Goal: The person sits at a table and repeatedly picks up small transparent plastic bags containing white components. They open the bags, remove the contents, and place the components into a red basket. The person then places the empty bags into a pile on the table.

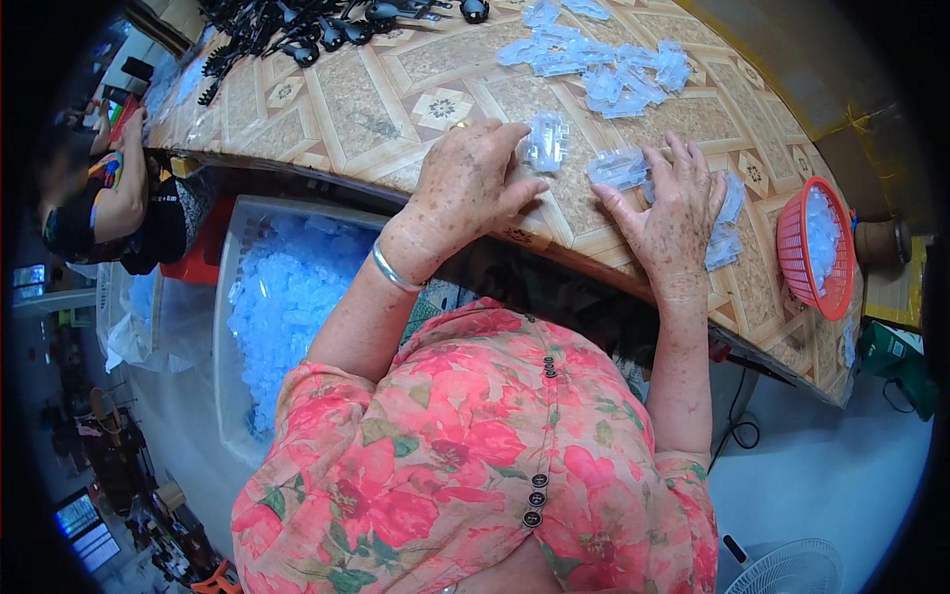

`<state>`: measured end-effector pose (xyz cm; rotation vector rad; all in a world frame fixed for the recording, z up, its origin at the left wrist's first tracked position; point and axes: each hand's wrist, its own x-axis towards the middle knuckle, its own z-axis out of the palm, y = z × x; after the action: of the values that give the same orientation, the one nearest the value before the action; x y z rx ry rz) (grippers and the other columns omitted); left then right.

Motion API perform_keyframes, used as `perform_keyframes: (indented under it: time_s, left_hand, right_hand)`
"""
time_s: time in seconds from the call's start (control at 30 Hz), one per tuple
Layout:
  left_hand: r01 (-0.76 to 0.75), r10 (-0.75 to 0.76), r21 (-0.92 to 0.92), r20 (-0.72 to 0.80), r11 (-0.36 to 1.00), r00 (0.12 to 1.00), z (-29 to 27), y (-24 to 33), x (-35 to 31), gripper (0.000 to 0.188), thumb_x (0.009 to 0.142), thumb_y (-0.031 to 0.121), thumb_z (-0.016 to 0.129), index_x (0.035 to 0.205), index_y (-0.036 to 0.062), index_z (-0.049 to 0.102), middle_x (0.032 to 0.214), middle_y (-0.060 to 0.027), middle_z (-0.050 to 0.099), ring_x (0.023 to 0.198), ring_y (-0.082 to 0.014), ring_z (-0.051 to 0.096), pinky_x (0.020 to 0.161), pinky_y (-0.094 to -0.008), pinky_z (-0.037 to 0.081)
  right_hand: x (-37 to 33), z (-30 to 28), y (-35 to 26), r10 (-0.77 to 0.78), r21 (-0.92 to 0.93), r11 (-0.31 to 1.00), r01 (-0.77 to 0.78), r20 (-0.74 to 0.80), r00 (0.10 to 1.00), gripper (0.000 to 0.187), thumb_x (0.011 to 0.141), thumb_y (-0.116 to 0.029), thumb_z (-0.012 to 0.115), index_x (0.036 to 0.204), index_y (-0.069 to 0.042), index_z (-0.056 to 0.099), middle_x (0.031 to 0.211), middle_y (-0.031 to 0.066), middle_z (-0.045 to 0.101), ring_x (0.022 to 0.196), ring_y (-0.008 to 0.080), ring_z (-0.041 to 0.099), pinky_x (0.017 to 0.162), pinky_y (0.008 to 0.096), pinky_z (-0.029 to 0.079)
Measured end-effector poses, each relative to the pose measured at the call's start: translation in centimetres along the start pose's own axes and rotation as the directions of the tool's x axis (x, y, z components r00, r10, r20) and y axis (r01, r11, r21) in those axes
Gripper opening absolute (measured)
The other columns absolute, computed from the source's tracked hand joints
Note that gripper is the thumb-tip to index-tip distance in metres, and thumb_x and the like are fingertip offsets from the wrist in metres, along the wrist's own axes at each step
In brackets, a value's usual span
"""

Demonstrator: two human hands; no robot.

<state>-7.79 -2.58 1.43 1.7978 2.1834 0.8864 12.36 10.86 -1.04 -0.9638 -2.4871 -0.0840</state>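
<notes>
My left hand (470,183) is over the table edge, thumb and forefinger apart. Its forefinger tip is right beside a clear plastic piece (546,142) with notched edges, lying on the table. To the right, my right hand (678,203) has its thumb and forefinger around another clear plastic piece (617,168). More clear pieces (727,223) lie under and beside that hand, partly hidden by it. A loose pile of similar clear pieces (604,64) is spread farther back on the table.
The patterned table (396,109) bears a heap of black plastic parts (332,30) at the far left. A red basket (792,243) with clear pieces stands at the right. Below the table, a white bin (230,327) is full of clear pieces. Another person (124,198) is at the left.
</notes>
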Motion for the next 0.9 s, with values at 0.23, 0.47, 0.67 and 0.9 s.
perform_keyframes:
  time_s: [0.23,0.47,0.67,0.9]
  left_hand:
    - [-0.269,0.292,0.126,-0.217,0.955,0.932,-0.4,-0.6,1.1,0.048,0.077,0.008,0.074,0.124,0.0057,0.063,0.117,-0.0155,0.063,0.105,-0.0358,0.062,0.091,-0.043,0.05]
    - [-0.266,0.265,0.121,0.026,0.956,0.964,0.7,-1.8,3.2,0.043,0.079,0.012,0.075,0.12,0.0072,0.064,0.115,-0.0164,0.06,0.107,-0.0378,0.059,0.094,-0.0446,0.048]
    - [-0.097,0.133,0.196,-0.184,0.976,0.974,2.5,-1.9,2.7,0.031,0.08,0.02,0.076,0.105,0.0053,0.065,0.099,-0.0162,0.059,0.094,-0.0374,0.061,0.081,-0.0445,0.05]
    - [-0.189,0.213,0.137,-0.189,0.972,0.959,3.8,-0.4,3.4,0.021,0.082,0.014,0.074,0.098,0.0032,0.066,0.092,-0.0139,0.062,0.083,-0.0347,0.064,0.072,-0.0424,0.052]
  right_hand:
    - [-0.3,0.3,0.1,-0.001,0.029,1.0,0.001,0.018,1.0,0.076,0.074,-0.058,0.076,0.125,-0.003,0.063,0.142,0.0184,0.051,0.138,0.036,0.039,0.114,0.0625,0.02]
    - [-0.7,0.5,0.2,0.015,0.048,0.999,-0.017,0.036,0.999,0.077,0.076,-0.055,0.076,0.129,-0.003,0.06,0.144,0.0177,0.049,0.14,0.0351,0.036,0.116,0.0617,0.016]
    - [-0.9,0.4,0.2,-0.025,0.096,0.995,0.023,0.023,0.999,0.075,0.075,-0.05,0.078,0.129,-0.003,0.058,0.144,0.0168,0.048,0.141,0.0344,0.035,0.117,0.0614,0.016]
    - [-1.0,-0.3,-0.1,-0.036,0.139,0.99,0.035,0.006,0.999,0.077,0.073,-0.045,0.081,0.133,-0.005,0.055,0.145,0.0155,0.047,0.142,0.0338,0.034,0.116,0.0632,0.016]
